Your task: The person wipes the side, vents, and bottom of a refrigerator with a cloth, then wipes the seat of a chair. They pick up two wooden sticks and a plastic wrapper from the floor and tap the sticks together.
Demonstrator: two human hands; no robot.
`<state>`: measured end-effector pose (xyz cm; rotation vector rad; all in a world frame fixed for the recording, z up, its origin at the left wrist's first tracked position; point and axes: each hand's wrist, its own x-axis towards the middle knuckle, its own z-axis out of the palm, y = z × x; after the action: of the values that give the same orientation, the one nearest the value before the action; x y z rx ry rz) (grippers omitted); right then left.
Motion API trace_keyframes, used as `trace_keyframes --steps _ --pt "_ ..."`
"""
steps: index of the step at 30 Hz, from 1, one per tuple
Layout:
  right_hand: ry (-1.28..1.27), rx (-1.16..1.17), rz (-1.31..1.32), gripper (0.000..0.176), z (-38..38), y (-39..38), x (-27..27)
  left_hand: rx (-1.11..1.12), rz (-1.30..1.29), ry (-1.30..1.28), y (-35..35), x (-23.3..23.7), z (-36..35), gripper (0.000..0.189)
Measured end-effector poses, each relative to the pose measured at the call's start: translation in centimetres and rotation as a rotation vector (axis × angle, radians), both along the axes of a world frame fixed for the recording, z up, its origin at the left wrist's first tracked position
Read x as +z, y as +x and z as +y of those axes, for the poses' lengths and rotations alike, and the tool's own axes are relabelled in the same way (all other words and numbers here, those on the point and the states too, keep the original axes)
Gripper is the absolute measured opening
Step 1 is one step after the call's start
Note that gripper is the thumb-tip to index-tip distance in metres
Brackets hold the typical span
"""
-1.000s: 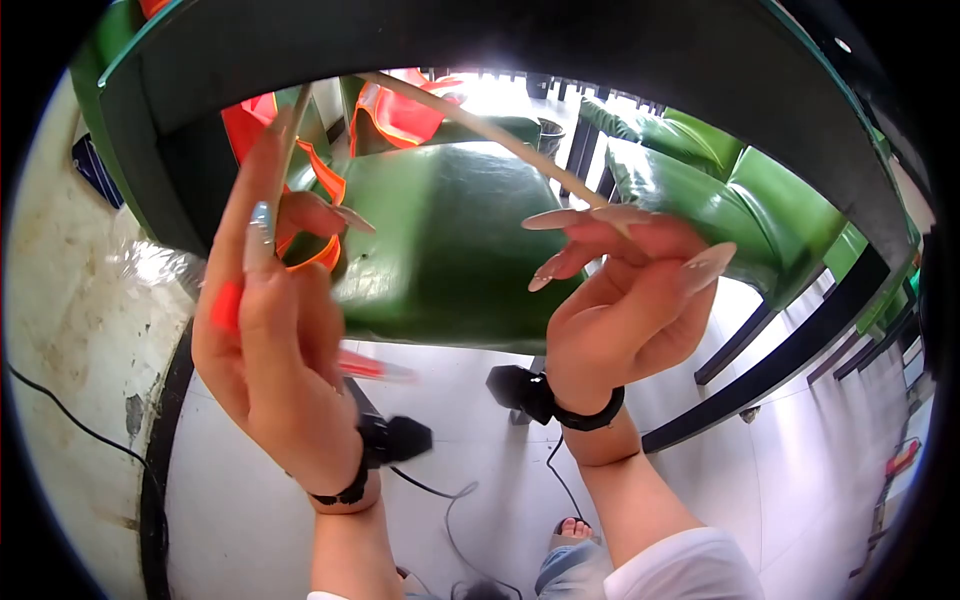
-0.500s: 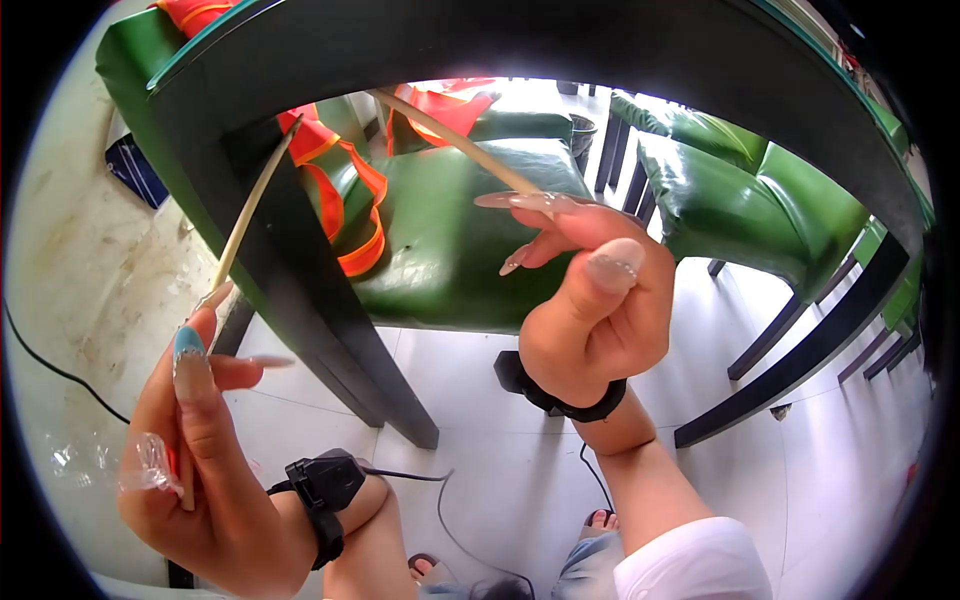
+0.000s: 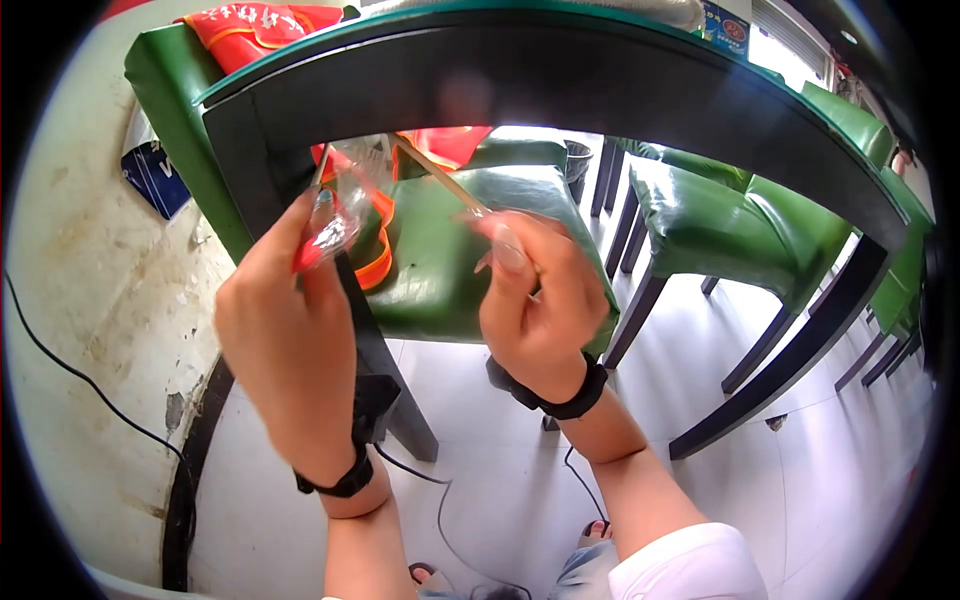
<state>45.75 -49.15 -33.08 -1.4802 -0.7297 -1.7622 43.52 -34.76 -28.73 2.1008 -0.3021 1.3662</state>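
Observation:
My left hand (image 3: pixel 285 330) is raised below the table edge, its fingers closed near crinkled clear plastic film (image 3: pixel 350 205) with red in it. A short end of a thin pale stick (image 3: pixel 320 165) shows above those fingertips; the rest is hidden. In my right hand (image 3: pixel 545 290), the fingertips pinch a slender wooden stick (image 3: pixel 437 174) that slants up and left toward the table's underside. The two hands are apart, with the film nearer the left one. A black band with a small box sits on each wrist.
A dark table frame (image 3: pixel 560 75) arches in front of me. Under it stands a green chair seat (image 3: pixel 450 235) with orange-red straps (image 3: pixel 378 260); more green chairs (image 3: pixel 740 240) are at right. A black cable (image 3: pixel 90 380) hangs along the left wall.
My left hand has risen and moved right, turning its back toward me, and the plastic film is now at its fingertips. The right hand has shifted slightly left. The view has tilted up.

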Motion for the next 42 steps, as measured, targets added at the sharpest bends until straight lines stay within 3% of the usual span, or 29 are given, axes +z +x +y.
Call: trace_keyframes --steps 4,9,14,20,23,27,30,31,33,34,37,42 --pt "0.005 -0.167 0.111 0.011 -0.4 2.0 -0.2 0.079 0.034 0.057 1.6 -0.5 -0.5 0.03" --pt "-0.032 -0.137 0.067 0.014 -0.7 2.9 -0.5 0.053 -0.033 0.002 0.6 -0.7 -0.7 0.036" --pt "-0.061 -0.035 0.084 0.014 -1.0 3.4 -0.8 -0.116 -0.084 0.014 1.4 -1.0 -1.2 0.04" --pt "0.227 0.19 0.44 0.016 -2.9 5.0 -1.6 -0.176 -0.044 0.08 6.5 -2.4 -2.7 0.036" --pt "0.438 0.449 0.485 0.026 -5.6 5.5 -1.2 -0.198 0.007 0.045 8.1 -3.3 -3.5 0.033" --pt "0.605 0.459 0.343 0.037 -8.6 4.7 -0.3 -0.188 0.097 0.008 8.3 -3.6 -3.6 0.035" --pt "0.682 0.429 0.174 0.038 -9.3 3.6 0.4 -0.236 -0.154 -0.03 9.0 -3.9 -3.5 0.04" --pt "0.691 0.38 0.166 0.04 -9.2 2.9 0.8 -0.228 -0.113 -0.048 8.2 -3.7 -3.5 0.041" --pt "0.639 0.391 0.084 0.042 -9.0 2.5 0.7 -0.213 -0.033 -0.083 6.0 -2.7 -3.5 0.044" --pt "0.635 0.386 0.041 0.044 -8.7 2.4 0.7 -0.23 -0.164 -0.089 6.0 -2.8 -3.3 0.044" --pt "0.605 0.411 -0.017 0.045 -7.7 2.1 0.2 -0.241 -0.178 -0.093 4.8 -2.2 -2.9 0.045" --pt "0.485 0.453 0.074 0.042 -6.4 2.7 -0.3 -0.24 -0.096 -0.12 5.9 -2.4 -3.1 0.047"
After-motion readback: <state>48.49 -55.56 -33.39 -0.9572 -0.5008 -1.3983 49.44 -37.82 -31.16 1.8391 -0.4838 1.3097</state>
